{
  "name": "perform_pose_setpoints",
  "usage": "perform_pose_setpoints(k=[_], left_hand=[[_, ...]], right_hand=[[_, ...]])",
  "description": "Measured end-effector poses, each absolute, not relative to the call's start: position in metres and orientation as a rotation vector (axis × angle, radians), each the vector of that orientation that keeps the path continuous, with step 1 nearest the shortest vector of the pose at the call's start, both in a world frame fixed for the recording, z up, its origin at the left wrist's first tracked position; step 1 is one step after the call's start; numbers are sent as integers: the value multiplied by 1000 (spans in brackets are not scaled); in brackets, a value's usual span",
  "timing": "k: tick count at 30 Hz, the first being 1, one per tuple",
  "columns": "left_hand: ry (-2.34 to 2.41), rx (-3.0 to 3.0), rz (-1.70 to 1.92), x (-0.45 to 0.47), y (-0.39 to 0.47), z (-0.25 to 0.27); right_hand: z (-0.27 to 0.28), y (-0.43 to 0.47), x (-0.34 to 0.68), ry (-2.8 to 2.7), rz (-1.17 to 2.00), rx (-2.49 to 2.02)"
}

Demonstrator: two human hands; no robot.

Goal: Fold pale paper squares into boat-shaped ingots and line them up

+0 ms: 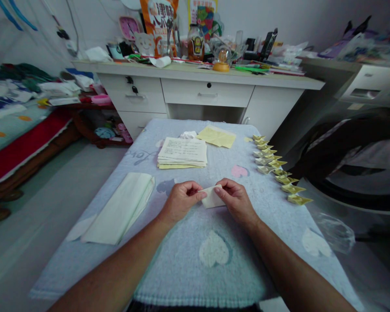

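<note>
Between my hands, just above the cloth-covered table, is a small folded piece of pale paper. My left hand pinches its left edge between thumb and fingers. At the upper right corner, my right hand grips the same paper, thumb on its face. Beyond my hands lies a stack of handwritten paper sheets, with yellow paper behind it. Along the table's right side runs a row of several small folded paper boats, yellow and white. The undersides of my fingers are hidden.
A folded white-green paper bundle lies at the left of the table. A crumpled white tissue sits behind the stack. Farther back stands a white desk crowded with jars and packets. A washing machine is at the right, a bed at the left.
</note>
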State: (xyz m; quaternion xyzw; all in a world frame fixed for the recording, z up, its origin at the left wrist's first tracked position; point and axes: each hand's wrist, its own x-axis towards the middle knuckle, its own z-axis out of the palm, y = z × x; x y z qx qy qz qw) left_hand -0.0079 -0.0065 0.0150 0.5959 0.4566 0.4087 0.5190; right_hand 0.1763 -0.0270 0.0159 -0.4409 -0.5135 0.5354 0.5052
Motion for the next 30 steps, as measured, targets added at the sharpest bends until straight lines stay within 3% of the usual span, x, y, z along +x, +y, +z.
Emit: perform_pose_setpoints(k=[30], left_hand=[[1082,1348,1063,-10,-6,17]], right_hand=[[10,-25,177,-1351,1429,-999]])
